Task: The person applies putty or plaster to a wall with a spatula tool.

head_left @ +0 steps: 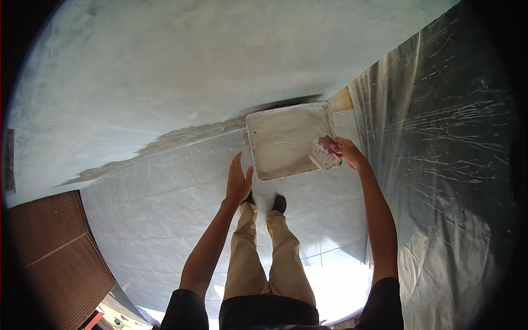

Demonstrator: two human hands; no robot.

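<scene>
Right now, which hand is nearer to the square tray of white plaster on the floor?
Right. The right hand holds a putty knife over the tray at its right edge; the left hand is open, just outside its lower-left corner.

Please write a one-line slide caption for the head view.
Standing on a tiled floor, right hand holds a putty knife over a tray; left hand open.

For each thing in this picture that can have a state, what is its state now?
tray: on the tiled floor by the wall, filled with pale paste.
scraper: smeared with paste, held over the tray's right edge.
right hand: closed on the scraper.
left hand: open, fingers straight, holding nothing.
plastic sheet: hanging at the right, splashed with white.
wall: coated, with a rough lower edge.
</scene>
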